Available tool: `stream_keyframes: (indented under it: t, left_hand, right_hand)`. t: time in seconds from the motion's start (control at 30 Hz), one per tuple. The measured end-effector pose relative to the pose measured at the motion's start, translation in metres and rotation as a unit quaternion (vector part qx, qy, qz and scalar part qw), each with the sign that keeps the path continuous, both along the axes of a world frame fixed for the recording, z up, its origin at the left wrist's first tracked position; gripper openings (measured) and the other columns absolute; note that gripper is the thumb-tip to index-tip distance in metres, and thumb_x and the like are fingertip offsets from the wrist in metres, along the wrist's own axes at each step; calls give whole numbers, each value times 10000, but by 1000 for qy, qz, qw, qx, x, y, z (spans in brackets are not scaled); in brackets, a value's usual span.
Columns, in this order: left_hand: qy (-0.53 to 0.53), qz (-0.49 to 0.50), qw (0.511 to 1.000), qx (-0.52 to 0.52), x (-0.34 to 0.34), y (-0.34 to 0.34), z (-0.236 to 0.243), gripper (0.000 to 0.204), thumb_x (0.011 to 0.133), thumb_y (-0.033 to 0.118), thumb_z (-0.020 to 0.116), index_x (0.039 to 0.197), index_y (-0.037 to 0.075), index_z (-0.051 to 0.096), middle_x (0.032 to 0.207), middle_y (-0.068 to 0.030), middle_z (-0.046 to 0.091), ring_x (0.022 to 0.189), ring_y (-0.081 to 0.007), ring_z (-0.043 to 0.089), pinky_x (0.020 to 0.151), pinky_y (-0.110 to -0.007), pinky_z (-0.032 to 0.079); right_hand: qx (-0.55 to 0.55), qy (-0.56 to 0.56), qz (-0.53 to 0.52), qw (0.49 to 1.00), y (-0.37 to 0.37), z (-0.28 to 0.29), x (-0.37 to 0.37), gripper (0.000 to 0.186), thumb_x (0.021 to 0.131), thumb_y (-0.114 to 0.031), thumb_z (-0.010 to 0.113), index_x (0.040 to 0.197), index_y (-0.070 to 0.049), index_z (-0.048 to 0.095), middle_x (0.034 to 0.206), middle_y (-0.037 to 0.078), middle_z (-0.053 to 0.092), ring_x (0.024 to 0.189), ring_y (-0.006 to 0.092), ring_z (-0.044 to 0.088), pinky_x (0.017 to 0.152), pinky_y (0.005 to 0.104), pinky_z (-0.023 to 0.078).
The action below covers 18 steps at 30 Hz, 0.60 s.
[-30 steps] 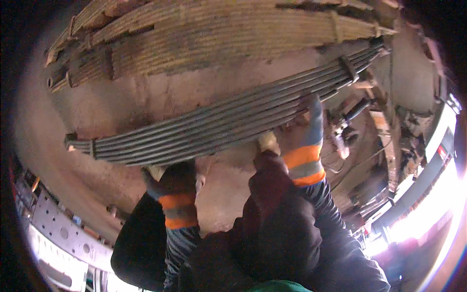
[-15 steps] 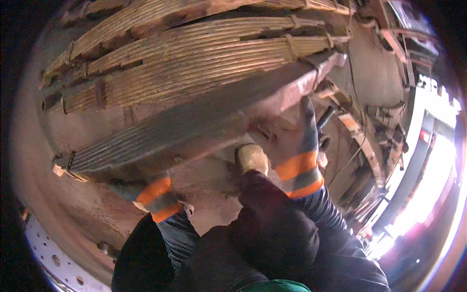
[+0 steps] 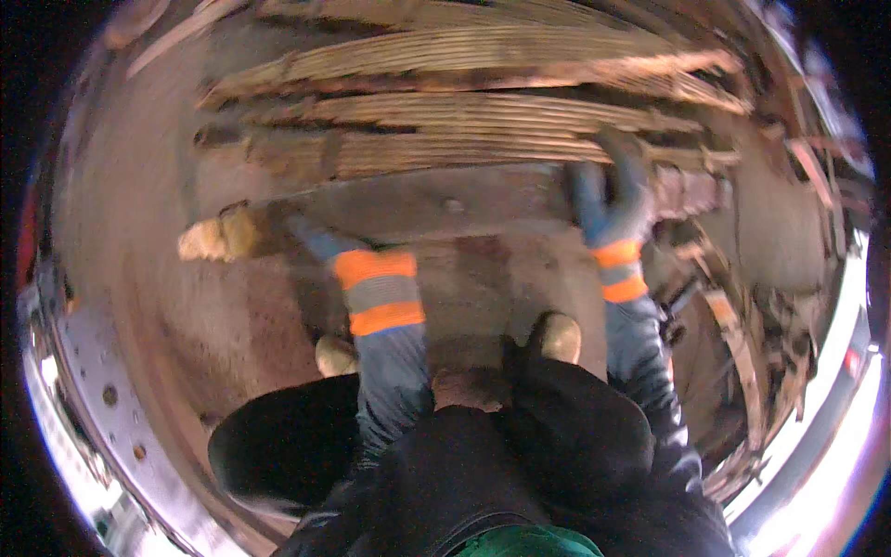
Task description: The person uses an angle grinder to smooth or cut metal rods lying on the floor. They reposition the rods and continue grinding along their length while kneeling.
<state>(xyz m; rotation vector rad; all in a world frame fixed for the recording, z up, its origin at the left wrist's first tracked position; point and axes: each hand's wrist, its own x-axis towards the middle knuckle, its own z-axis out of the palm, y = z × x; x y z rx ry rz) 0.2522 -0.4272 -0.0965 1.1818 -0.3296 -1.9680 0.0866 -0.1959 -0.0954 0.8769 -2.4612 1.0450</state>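
Observation:
A dark leaf spring pack (image 3: 445, 204) lies crosswise in front of me, its broad flat face up and its two ends bound with ties. My left hand (image 3: 317, 238), in a blue-grey glove with an orange-striped cuff, touches the pack's near edge towards its left end. Motion smears those fingers. Farther right, my right hand (image 3: 614, 197), gloved the same way, is on top of the pack, with its fingers spread apart. Just beyond lie more leaf spring packs (image 3: 464, 139), rusty and yellowish, with their leaf edges showing.
My shoes (image 3: 561, 337) are planted on the brown floor on the near side of the pack. At the right lie curved metal bars (image 3: 729, 325) and other scrap parts. A pale metal beam with holes (image 3: 116, 408) runs along the left edge.
The dark pack has turned from tilted on edge to flat and level, closer to the rusty packs. My right hand has shifted from beneath its right end to on top. My view has swung too.

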Motion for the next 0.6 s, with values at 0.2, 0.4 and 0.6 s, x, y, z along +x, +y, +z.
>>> stream_keyframes:
  t: [0.2, 0.4, 0.6]
  left_hand:
    - [56, 43, 997, -6, 9, 6, 19, 742, 971, 711, 389, 1451, 165, 535, 1457, -63, 564, 1296, -313, 544, 1156, -479, 386]
    - [19, -26, 998, -55, -18, -8, 7, 784, 951, 718, 413, 1494, 156, 466, 1496, -54, 529, 1368, -298, 483, 1160, -464, 363]
    - [-107, 38, 991, 76, -29, 20, 57, 824, 981, 632, 437, 1588, 86, 317, 1604, -72, 401, 1438, -258, 401, 1176, -372, 311]
  right_hand:
    - [30, -8, 62, 998, -6, 4, -5, 241, 987, -220, 591, 984, -26, 734, 988, 155, 737, 935, 348, 684, 885, 384, 512]
    - [21, -79, -21, 996, -19, -3, -35, 341, 991, -343, 628, 904, -32, 738, 839, 211, 711, 717, 296, 680, 679, 406, 517]
    - [3, -73, 2, 997, -11, 2, -27, 407, 988, -371, 641, 1004, 18, 760, 905, 192, 760, 804, 238, 728, 746, 367, 546]
